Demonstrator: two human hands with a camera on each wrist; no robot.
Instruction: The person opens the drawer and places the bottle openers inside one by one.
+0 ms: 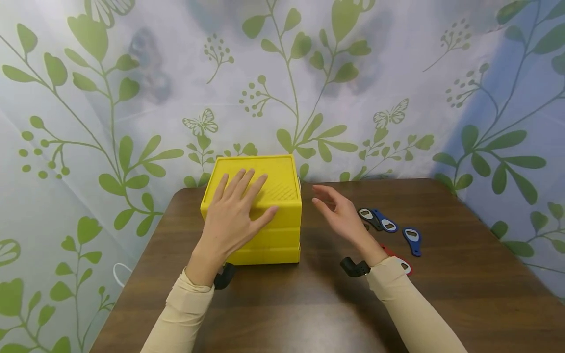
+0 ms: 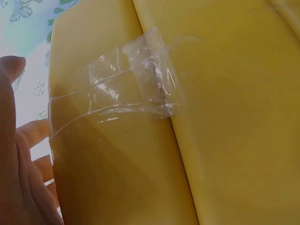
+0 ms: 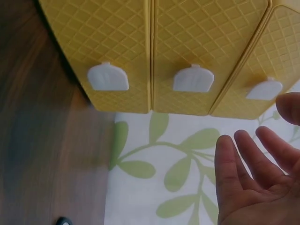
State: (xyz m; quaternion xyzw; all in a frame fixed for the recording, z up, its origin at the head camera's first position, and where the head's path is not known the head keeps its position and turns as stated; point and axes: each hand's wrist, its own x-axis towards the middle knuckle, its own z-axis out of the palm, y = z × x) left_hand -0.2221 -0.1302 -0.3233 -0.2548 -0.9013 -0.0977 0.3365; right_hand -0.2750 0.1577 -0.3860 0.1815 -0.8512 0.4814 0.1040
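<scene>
A yellow drawer box stands on the table, its three waffle-patterned drawer fronts with white handles turned to the right. On the box's top lies my left hand, fingers spread and straight. Clear tape spans a seam on the side in the left wrist view. Just right of the box my right hand hovers with loosely bent fingers, apart from the drawers and holding nothing.
Right of my right hand lie several bottle openers: a black one, blue ones and a red one, partly hidden by my forearm. A leaf-patterned cloth hangs behind the brown table. A white cord shows at the left.
</scene>
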